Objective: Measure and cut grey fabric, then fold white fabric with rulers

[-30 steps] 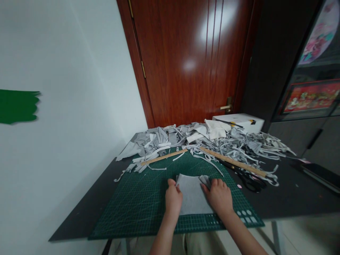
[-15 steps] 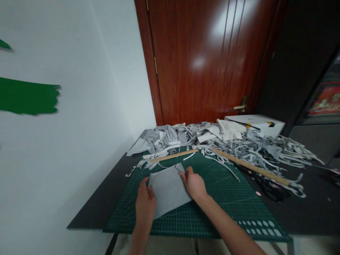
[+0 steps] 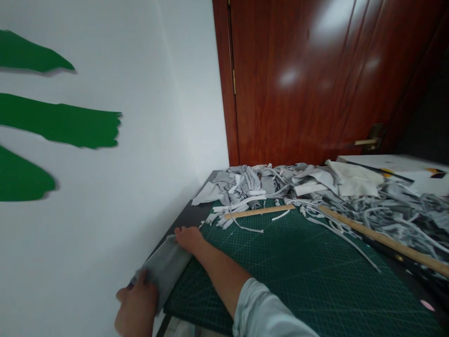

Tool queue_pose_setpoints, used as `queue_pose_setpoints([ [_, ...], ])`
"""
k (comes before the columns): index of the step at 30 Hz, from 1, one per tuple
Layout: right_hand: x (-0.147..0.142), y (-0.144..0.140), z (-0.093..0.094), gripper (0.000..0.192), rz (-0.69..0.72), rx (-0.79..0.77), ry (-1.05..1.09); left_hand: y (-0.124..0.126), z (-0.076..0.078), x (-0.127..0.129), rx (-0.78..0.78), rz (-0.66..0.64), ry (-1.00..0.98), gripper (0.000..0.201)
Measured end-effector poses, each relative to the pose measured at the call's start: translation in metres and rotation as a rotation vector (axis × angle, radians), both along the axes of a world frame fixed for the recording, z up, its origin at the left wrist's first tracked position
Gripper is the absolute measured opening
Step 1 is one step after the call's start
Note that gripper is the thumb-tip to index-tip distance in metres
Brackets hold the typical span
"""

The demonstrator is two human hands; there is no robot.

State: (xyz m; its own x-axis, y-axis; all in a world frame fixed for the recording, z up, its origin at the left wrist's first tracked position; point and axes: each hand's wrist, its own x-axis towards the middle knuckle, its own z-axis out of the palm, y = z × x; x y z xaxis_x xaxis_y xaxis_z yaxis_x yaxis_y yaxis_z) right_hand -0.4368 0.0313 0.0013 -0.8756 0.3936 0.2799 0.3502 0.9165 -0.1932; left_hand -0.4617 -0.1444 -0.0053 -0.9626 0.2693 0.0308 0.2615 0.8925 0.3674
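A piece of grey fabric (image 3: 167,264) lies at the left edge of the table, partly over the black tabletop and the green cutting mat (image 3: 280,262). My left hand (image 3: 138,299) grips its near left end, thumb on top; that hand is slightly blurred. At the far end of the same piece, my right hand (image 3: 189,239) has its fingers closed on the corner. The right arm reaches across the mat to the left.
Grey and white fabric scraps (image 3: 242,182) are heaped along the back. Two wooden strips, a short one (image 3: 259,211) and a long one (image 3: 386,241), lie before them. A white box (image 3: 403,168) stands back right. The wall (image 3: 168,140) borders the left side.
Both hands have carried the grey fabric from the middle of the mat to the left table edge. The view has turned left, so the scissors' handles have left the picture.
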Motion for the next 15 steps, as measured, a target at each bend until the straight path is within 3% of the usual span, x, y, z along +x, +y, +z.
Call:
queue_pose_setpoints([
  [2,-0.007,0.005,-0.007,0.031,0.005,0.023,-0.009,0.000,-0.008,-0.001,-0.019,0.007,0.061,0.045],
  [5,-0.011,0.012,-0.011,0.042,-0.001,0.072,0.017,0.002,-0.016,0.001,-0.068,-0.017,0.340,0.039],
  [8,-0.008,0.012,-0.005,0.037,0.050,0.122,0.051,0.009,-0.020,0.000,-0.153,-0.149,0.530,0.040],
  [12,-0.001,-0.012,0.008,0.027,0.162,0.153,0.084,0.023,-0.026,-0.009,-0.277,-0.528,0.475,0.048],
  [15,0.002,-0.041,0.012,0.026,0.278,0.134,0.065,0.027,-0.033,-0.018,-0.229,-0.620,0.349,0.043],
])
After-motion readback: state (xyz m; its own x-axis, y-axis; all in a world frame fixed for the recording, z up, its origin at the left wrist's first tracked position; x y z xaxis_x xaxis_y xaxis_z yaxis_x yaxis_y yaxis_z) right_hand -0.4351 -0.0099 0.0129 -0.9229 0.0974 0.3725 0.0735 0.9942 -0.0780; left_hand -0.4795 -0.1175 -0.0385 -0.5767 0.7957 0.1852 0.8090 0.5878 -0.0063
